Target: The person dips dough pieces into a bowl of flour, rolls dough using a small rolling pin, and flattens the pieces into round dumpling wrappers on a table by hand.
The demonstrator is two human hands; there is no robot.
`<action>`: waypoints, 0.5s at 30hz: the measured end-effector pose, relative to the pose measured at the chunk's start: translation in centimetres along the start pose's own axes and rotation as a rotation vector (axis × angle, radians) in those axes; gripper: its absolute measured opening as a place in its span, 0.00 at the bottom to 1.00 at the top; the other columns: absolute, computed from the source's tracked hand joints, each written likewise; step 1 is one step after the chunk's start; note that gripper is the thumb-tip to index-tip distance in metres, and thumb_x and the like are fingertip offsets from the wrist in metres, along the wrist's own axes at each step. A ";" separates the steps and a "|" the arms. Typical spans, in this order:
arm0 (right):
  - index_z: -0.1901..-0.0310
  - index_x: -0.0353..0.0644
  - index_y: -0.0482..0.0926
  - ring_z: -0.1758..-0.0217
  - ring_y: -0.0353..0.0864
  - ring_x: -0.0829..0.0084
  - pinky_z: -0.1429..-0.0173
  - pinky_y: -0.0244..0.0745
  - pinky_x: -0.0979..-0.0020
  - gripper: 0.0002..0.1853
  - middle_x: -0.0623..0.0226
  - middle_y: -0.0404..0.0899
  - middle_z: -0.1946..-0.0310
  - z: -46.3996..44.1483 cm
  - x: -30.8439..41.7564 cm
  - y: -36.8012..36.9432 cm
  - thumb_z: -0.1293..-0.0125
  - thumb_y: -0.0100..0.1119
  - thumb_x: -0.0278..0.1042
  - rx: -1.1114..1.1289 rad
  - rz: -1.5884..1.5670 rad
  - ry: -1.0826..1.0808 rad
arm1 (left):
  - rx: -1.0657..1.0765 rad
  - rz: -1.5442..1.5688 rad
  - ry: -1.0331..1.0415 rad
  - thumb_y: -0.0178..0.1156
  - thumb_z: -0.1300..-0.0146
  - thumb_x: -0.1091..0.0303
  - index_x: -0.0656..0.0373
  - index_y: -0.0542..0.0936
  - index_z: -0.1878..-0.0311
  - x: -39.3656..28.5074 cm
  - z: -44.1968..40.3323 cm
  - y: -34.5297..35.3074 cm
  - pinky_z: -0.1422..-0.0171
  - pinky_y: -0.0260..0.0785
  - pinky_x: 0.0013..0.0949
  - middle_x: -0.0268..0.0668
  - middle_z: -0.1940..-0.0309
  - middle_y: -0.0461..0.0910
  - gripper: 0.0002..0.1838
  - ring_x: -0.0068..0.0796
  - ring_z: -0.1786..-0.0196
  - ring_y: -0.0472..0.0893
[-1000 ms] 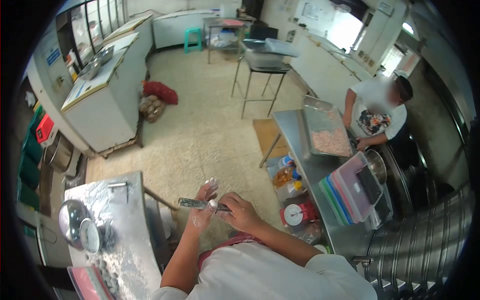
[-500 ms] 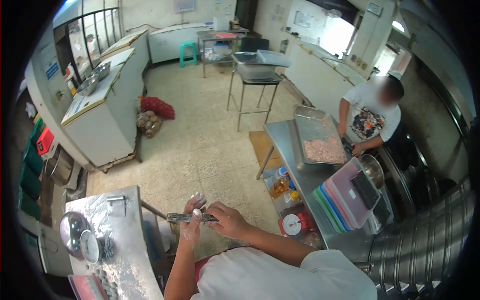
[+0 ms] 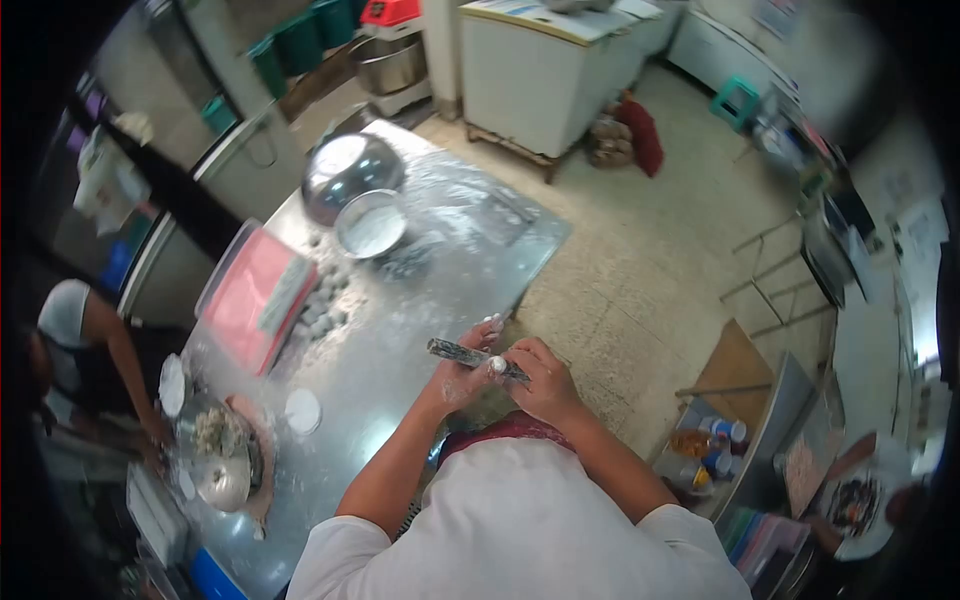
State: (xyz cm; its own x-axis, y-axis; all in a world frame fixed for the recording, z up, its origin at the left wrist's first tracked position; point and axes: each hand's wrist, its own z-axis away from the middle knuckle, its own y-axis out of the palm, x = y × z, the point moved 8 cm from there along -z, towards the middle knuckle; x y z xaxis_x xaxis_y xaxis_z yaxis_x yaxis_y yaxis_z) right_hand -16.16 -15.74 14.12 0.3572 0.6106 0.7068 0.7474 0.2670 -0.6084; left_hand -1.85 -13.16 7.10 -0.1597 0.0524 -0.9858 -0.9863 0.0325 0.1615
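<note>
My left hand (image 3: 462,375), dusted with white flour, is closed around a short dark rod (image 3: 462,352) in front of my body. The rod's left end sticks out past that hand. Against its right end my right hand (image 3: 540,380) is closed, its fingers wrapped over it. Left of my hands stands a floured metal table (image 3: 400,300). On it are a shiny steel bowl (image 3: 352,178), a smaller bowl of white powder (image 3: 371,224), several small pale dough balls (image 3: 325,305) and a pink-filled plastic container (image 3: 255,295).
One co-worker (image 3: 90,320) stands at the table's left, near a bowl of pale filling (image 3: 222,432). Another person (image 3: 860,500) is at the lower right beside a tray (image 3: 805,465). A white freezer (image 3: 540,80) and a red sack (image 3: 640,135) are farther off.
The view has swung left, bringing the floured table and a co-worker there into fuller sight. My hands still hold the rod.
</note>
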 end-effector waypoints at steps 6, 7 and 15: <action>0.53 0.44 0.85 0.59 0.86 0.58 0.56 0.82 0.60 0.17 0.63 0.80 0.52 -3.7 1.4 6.4 0.44 0.76 0.35 0.212 0.011 -0.064 | -0.243 -0.062 -0.016 0.72 0.34 0.51 0.54 0.62 0.20 0.6 6.4 -12.5 0.30 0.71 0.42 0.38 0.27 0.69 0.44 0.40 0.29 0.72; 0.53 0.44 0.85 0.59 0.86 0.58 0.56 0.82 0.60 0.17 0.63 0.80 0.52 -4.2 1.5 7.1 0.44 0.76 0.35 0.238 -0.001 -0.085 | -0.279 -0.063 0.028 0.71 0.34 0.50 0.54 0.62 0.20 0.1 7.1 -14.0 0.29 0.71 0.43 0.37 0.27 0.69 0.44 0.42 0.30 0.74; 0.53 0.46 0.86 0.58 0.85 0.57 0.55 0.82 0.57 0.16 0.62 0.80 0.50 -9.6 -4.1 11.2 0.42 0.75 0.36 0.454 0.129 -0.085 | -0.738 -0.962 0.003 0.68 0.35 0.62 0.62 0.75 0.33 -3.0 5.8 -22.7 0.28 0.69 0.45 0.53 0.36 0.77 0.29 0.54 0.34 0.76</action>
State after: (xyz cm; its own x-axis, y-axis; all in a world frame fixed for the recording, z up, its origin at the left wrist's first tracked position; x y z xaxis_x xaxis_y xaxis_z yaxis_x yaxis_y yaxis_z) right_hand -3.93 -22.39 7.89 0.3699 0.7138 0.5947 0.3734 0.4720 -0.7987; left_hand 21.26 -8.28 6.63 0.6521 0.3173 -0.6885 -0.4876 -0.5198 -0.7014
